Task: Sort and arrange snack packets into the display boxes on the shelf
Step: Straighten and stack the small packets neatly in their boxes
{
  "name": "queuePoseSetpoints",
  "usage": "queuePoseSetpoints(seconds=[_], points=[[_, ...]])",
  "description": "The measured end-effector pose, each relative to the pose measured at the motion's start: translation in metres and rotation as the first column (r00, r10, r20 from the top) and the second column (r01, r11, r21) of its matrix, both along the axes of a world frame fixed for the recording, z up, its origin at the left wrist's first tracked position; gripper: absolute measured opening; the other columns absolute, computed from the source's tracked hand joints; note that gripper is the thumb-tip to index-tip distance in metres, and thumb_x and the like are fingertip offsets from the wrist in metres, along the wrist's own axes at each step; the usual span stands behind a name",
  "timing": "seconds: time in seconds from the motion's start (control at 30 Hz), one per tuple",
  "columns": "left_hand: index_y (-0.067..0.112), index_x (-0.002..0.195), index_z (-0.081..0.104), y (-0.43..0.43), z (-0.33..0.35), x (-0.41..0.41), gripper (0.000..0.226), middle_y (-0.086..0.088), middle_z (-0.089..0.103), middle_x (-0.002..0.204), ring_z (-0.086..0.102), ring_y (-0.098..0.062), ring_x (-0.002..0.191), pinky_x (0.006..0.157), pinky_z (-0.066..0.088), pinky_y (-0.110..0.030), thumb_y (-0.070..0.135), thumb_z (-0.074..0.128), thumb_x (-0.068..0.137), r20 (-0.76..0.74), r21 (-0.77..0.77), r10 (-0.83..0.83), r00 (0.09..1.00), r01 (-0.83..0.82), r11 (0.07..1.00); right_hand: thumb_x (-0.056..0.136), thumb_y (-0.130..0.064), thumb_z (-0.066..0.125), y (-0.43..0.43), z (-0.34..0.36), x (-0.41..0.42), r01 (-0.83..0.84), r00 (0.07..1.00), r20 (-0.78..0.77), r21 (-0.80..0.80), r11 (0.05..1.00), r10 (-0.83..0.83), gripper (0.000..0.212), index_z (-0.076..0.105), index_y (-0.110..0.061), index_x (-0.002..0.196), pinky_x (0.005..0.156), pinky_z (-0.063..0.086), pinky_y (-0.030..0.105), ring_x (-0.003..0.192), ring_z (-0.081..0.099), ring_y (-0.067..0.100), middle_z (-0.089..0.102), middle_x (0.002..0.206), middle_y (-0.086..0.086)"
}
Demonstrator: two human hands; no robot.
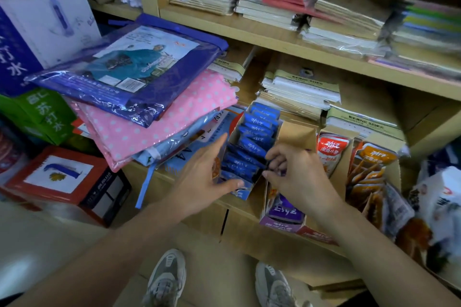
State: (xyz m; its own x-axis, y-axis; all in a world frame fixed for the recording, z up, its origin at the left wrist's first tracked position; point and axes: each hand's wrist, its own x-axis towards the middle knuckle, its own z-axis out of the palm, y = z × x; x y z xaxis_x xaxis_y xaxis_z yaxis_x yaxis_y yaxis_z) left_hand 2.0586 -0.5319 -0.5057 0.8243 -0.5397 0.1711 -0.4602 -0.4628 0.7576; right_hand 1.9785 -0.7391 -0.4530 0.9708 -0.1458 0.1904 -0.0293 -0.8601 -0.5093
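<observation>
While bracing the blue box (239,193) with the left hand (212,174) (spread wide, fingers straight along the left wall, thumb pressed to the front lip), pinching the right edges of the front blue packets (252,147) with the right hand (296,177), fingers curled tight on them. Packed upright in a row, front to back, inside that box. Near full by the look of it. Parked right at the front edge of the shelf (250,209), just beside the purple box (282,225).

Risks from here, as a guess:
- Letting go with the thumb too soon: could slide or tip the box off the edge and dump the row on the floor.
- Yanking on the pinched edges: likely to drag the neighbours up, fan the row out, maybe buckle the thin cardboard wall.
- Forcing more into an already tight row: crushed packets or a split box.
- Bumping the purple box with the right wrist: just as close to the edge, same fall.
- Nudging the pink bagged pile (159,119) leaning in from the left: could slump onto the row.
- Mixing in orange packets (371,172) from the right-hand box: sort spoiled.
</observation>
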Motion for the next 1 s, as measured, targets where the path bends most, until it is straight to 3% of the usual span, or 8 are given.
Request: queuePoseSetpoints(seconds=[0.13, 0.23, 0.37, 0.5, 0.6, 0.67, 0.83, 1.0], points=[[0.038, 0.148, 0.044, -0.004, -0.001, -0.004, 0.075, 0.024, 0.053, 0.133, 0.049, 0.004, 0.122, 0.098, 0.042, -0.018, 0.039, 0.081, 0.082, 0.008, -0.063, 0.064, 0.998, -0.064, 0.996, 0.083, -0.025, 0.08, -0.013, 0.008, -0.003, -0.07, 0.966, -0.252, -0.048, 0.996, 0.055, 0.027, 0.067, -0.028, 0.106, 0.074, 0.048, 0.015, 0.091, 0.06, 0.0, 0.065, 0.099, -0.014], [0.036, 0.142, 0.054, -0.004, -0.006, -0.004, 0.067, 0.015, 0.062, 0.133, 0.057, -0.001, 0.12, 0.104, 0.049, -0.026, 0.031, 0.083, 0.081, -0.053, -0.121, 0.081, 0.995, -0.087, 0.989, 0.083, -0.034, 0.08, -0.013, 0.01, -0.005, -0.06, 0.937, -0.349, -0.088, 0.994, 0.025, 0.031, 0.066, -0.028, 0.109, 0.078, 0.047, 0.02, 0.097, 0.057, 0.006, 0.064, 0.108, -0.011], [0.029, 0.153, 0.04, -0.004, -0.005, -0.007, 0.086, 0.021, 0.05, 0.143, 0.05, 0.003, 0.128, 0.105, 0.041, -0.012, 0.027, 0.085, 0.08, -0.2, -0.159, 0.059, 0.978, -0.092, 0.983, 0.089, -0.046, 0.069, 0.007, -0.002, -0.019, 0.056, 0.96, -0.267, -0.107, 0.993, -0.082, 0.046, 0.059, -0.027, 0.13, 0.098, 0.044, 0.035, 0.122, 0.046, 0.018, 0.059, 0.13, -0.006], [0.024, 0.16, 0.021, -0.006, -0.01, -0.016, 0.094, 0.039, 0.039, 0.14, 0.042, 0.018, 0.129, 0.117, 0.037, -0.028, 0.025, 0.078, 0.085, -0.32, -0.186, -0.027, 0.947, -0.035, 0.982, 0.094, -0.046, 0.057, 0.022, -0.024, -0.03, 0.096, 0.984, -0.118, -0.298, 0.95, -0.137, 0.052, 0.05, -0.027, 0.141, 0.103, 0.035, 0.038, 0.124, 0.039, 0.021, 0.049, 0.145, -0.012], [0.026, 0.16, 0.022, -0.005, -0.018, -0.018, 0.09, 0.046, 0.046, 0.134, 0.045, 0.013, 0.131, 0.115, 0.041, -0.035, 0.023, 0.076, 0.087, -0.31, -0.21, -0.042, 0.95, -0.025, 0.977, 0.092, -0.047, 0.058, 0.03, -0.034, -0.031, 0.116, 0.982, -0.098, -0.374, 0.92, -0.163, 0.06, 0.046, -0.02, 0.145, 0.103, 0.039, 0.043, 0.124, 0.042, 0.025, 0.048, 0.145, -0.004], [0.029, 0.158, 0.028, -0.005, -0.018, -0.018, 0.086, 0.027, 0.047, 0.147, 0.044, 0.002, 0.138, 0.116, 0.04, -0.036, 0.02, 0.077, 0.088, -0.283, -0.222, -0.049, 0.958, -0.016, 0.975, 0.086, -0.048, 0.065, 0.035, -0.039, -0.031, 0.114, 0.979, -0.096, -0.466, 0.877, -0.179, 0.068, 0.05, -0.014, 0.142, 0.095, 0.045, 0.046, 0.117, 0.048, 0.028, 0.053, 0.139, 0.003], [0.035, 0.151, 0.043, -0.001, -0.012, -0.011, 0.08, 0.014, 0.056, 0.139, 0.052, 0.008, 0.125, 0.103, 0.043, -0.012, 0.015, 0.082, 0.084, -0.228, -0.174, -0.033, 0.973, -0.007, 0.985, 0.079, -0.051, 0.073, 0.034, -0.043, -0.031, 0.137, 0.981, -0.046, -0.523, 0.841, -0.188, 0.072, 0.056, -0.014, 0.137, 0.085, 0.05, 0.047, 0.109, 0.054, 0.031, 0.061, 0.127, 0.007], [0.034, 0.145, 0.05, 0.003, 0.011, 0.005, 0.077, 0.017, 0.051, 0.137, 0.049, 0.005, 0.125, 0.103, 0.046, -0.025, 0.034, 0.081, 0.074, -0.25, -0.148, -0.093, 0.964, 0.057, 0.987, 0.078, -0.047, 0.073, 0.027, -0.029, -0.024, 0.142, 0.976, -0.069, -0.518, 0.843, -0.207, 0.047, 0.064, -0.023, 0.118, 0.084, 0.048, 0.042, 0.104, 0.055, 0.026, 0.066, 0.112, -0.002]])
